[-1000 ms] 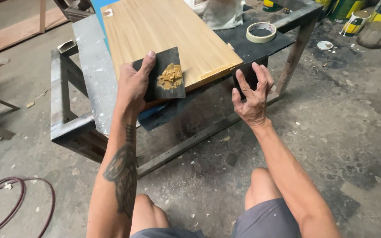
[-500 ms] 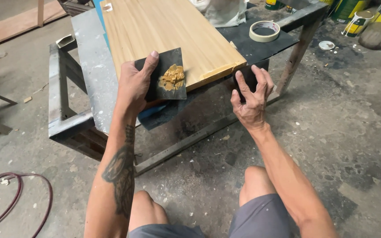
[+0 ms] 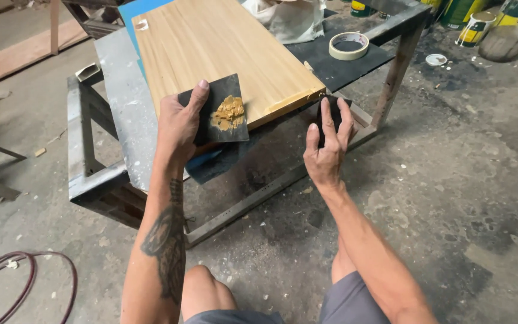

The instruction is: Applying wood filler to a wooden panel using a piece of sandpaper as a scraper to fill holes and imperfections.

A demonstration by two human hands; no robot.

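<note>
The wooden panel [image 3: 223,54] lies flat on a metal frame table [image 3: 118,102] and serves as the reference for what follows. At the panel's near edge, the left hand [image 3: 178,123] grips a dark square board [image 3: 217,108] by its left side, thumb on top, fingers hidden underneath; a lump of tan filler paste [image 3: 229,114] sits on the board's upper face, towards the right. At the panel's near right corner, the right hand [image 3: 326,150] pinches a small dark scraper [image 3: 330,111] between the fingers, its blade held against or just beside the panel's end edge; actual contact cannot be confirmed. A strip of filler-coloured material shows along that end edge. Beyond the panel's far right side, a roll of masking tape [image 3: 349,45] rests on a dark sheet [image 3: 343,66], with paint cans [image 3: 475,27] on the floor further out. A red hose [image 3: 25,270] lies on the floor well to the near left of the panel. Risks, as judged: the board is held at a slight tilt by one edge only, so the paste could slide off onto the floor; the scraper's narrow pinch could slip at the corner and gouge the veneer
</note>
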